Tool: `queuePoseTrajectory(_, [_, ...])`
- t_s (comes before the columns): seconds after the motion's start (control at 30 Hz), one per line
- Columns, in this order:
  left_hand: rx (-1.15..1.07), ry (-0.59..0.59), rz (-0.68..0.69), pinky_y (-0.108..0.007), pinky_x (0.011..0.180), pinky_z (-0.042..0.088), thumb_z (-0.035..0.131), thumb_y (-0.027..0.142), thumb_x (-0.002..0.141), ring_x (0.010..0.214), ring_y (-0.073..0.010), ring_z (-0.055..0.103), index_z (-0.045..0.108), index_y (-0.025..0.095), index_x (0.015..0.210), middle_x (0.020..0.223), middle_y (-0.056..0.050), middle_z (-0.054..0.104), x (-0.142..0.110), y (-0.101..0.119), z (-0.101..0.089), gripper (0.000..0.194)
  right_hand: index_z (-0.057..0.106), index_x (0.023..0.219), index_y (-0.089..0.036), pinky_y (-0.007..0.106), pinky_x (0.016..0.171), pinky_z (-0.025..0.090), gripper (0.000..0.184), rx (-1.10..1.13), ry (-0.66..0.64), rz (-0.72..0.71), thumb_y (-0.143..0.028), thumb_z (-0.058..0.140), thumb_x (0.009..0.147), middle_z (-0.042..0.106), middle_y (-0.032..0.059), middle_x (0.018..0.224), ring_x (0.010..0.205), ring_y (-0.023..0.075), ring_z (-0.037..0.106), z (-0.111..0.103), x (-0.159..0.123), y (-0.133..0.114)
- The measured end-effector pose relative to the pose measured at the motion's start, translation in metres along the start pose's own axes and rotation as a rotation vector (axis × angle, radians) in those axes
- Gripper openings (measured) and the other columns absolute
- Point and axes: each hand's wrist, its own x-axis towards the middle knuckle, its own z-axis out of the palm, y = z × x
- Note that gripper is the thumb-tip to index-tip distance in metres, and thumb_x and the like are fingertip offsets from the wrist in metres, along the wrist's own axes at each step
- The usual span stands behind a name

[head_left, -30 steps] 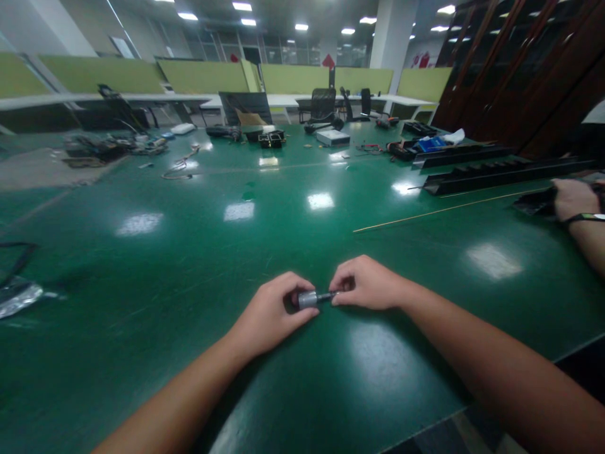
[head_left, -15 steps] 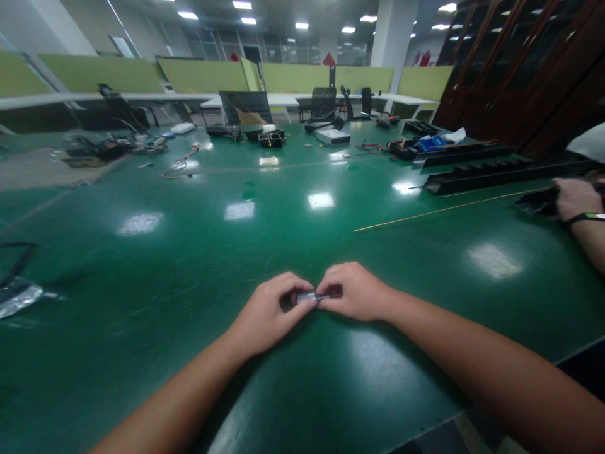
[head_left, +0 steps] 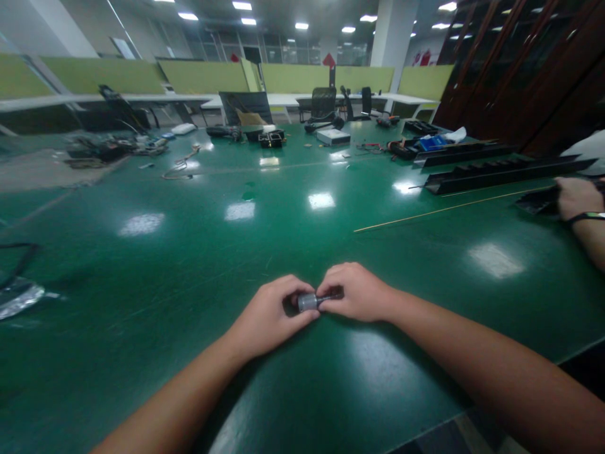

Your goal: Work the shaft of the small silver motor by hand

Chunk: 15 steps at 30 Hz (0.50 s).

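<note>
Low over the near part of the green table point(head_left: 227, 246), a small silver-grey cylinder point(head_left: 308, 302), like a small motor, lies sideways between the thumb and fingers of my left hand point(head_left: 270, 315). From its right end runs a thin dark shaft point(head_left: 326, 298). My right hand point(head_left: 355, 291) pinches this shaft close to the cylinder, and the fingertips of both hands almost meet. The far end of the shaft is partly hidden by my right fingers, and the cylinder's left end sits in shadow inside my left grip.
A thin yellowish rod point(head_left: 406, 219) lies to the right, before long black channels point(head_left: 501, 174). Another person's hand point(head_left: 579, 198) holds a black part at the right edge. A white box point(head_left: 333, 137) and cables point(head_left: 179, 167) lie farther back. Silvery wrapping point(head_left: 21, 299) is at left.
My right hand has moved left along the shaft, up to the cylinder. My left fingers have shifted on the cylinder, covering more of it midway and showing it again now.
</note>
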Motion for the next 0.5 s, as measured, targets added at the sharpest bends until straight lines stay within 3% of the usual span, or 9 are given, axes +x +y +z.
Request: queuePoseTrajectory(0.5, [0.016, 0.013, -0.002, -0.028, 0.072, 0.047, 0.069, 0.032, 0.082, 0.081, -0.0185, 0.062, 0.07, 0.021, 0.098, 0.09, -0.003, 0.068, -0.0005, 0.0026, -0.0006, 0.02, 0.074, 0.088, -0.017, 0.025, 0.07, 0.042, 0.012, 0.017, -0.013, 0.026, -0.023, 0.071, 0.078, 0.071, 0.0034, 0.082, 0.074, 0.0143, 0.062, -0.0035, -0.0032, 0.0002])
